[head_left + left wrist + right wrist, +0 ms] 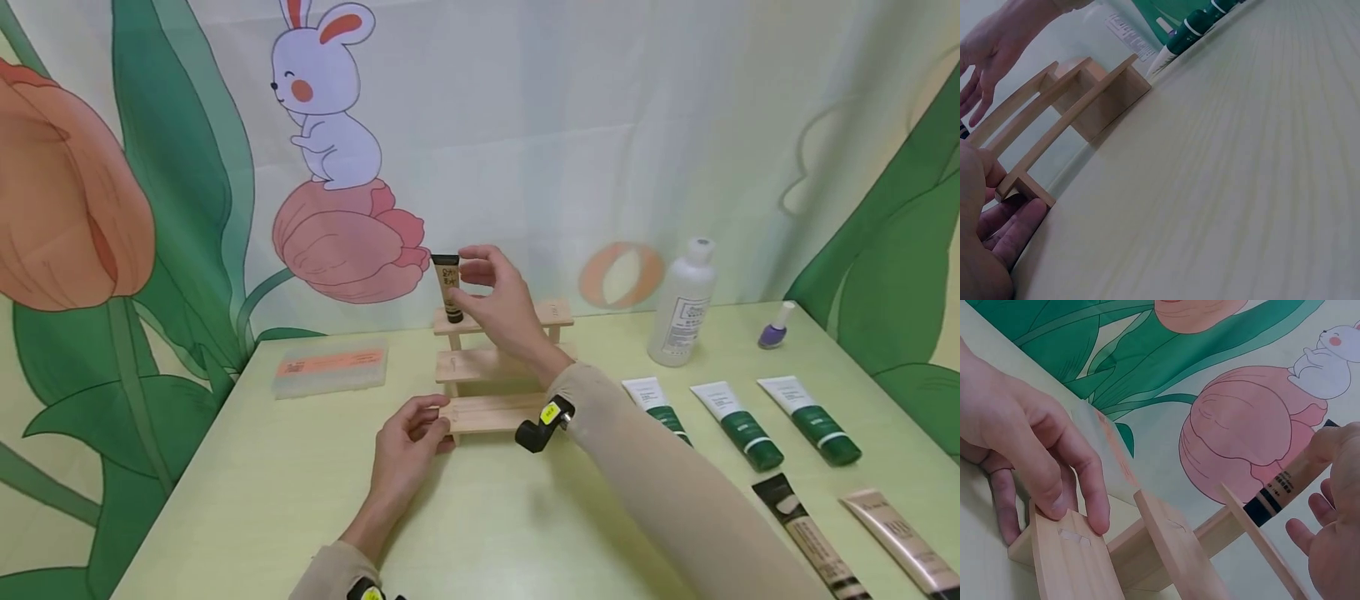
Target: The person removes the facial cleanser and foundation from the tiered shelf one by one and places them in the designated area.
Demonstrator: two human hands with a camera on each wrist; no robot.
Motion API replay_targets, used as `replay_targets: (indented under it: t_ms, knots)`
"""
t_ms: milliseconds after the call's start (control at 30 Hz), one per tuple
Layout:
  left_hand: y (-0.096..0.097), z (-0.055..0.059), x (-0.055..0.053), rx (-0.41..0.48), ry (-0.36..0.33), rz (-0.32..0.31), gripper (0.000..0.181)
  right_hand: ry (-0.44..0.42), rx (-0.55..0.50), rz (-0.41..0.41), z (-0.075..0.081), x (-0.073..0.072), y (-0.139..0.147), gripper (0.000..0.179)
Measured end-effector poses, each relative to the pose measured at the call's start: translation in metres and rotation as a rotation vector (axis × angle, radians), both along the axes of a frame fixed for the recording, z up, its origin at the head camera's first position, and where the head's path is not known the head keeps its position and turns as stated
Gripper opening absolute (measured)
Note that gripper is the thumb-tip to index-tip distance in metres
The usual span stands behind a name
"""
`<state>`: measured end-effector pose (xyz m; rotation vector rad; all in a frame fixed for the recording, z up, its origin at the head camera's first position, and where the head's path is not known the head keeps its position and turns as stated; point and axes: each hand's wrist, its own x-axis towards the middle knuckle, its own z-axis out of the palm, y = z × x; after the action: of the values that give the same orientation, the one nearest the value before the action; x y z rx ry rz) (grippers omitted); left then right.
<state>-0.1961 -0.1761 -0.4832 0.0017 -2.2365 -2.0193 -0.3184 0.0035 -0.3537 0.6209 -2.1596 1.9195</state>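
A small wooden three-step display rack (480, 367) stands on the table. My left hand (408, 442) grips the left end of its lowest step; in the left wrist view, the left fingers (1019, 231) reach under that step's end. At the left end of the top step, a beige cosmetic tube (447, 283) stands cap down, its black flat end upward. My right hand (498, 304) pinches the tube from the right side, thumb across its edge. The right wrist view shows the tube's black cap (1262, 512) at the top step, with the other right fingers (1300, 534) off it.
A flat translucent case (330, 369) lies left of the rack. To the right stand a clear bottle (682, 304) and a purple nail polish bottle (775, 327). Several green-and-white tubes (738, 425) lie nearer, with a black-ended tube (810, 533) and a beige-pink tube (900, 537) in front.
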Motion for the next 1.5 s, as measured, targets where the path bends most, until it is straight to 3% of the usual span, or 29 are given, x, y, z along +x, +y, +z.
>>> replay_targets:
  t_ms: [367,667,1100,1500]
  knots:
    - [0.004,0.002,0.001,0.000,-0.001,-0.007,0.028,-0.023,0.031,-0.009,-0.007,-0.003,-0.008,0.035]
    - [0.002,0.002,0.001,0.003,0.002,-0.005,0.028,0.024,0.039,-0.038,-0.002,0.002,0.003,0.034]
    - [0.000,0.004,0.001,-0.006,-0.004,0.016,0.027,0.071,-0.042,-0.053,0.020,0.014,0.048,0.036]
    - [0.002,0.002,0.000,0.001,-0.001,0.005,0.027,0.101,-0.115,-0.110,0.027,0.034,0.092,0.039]
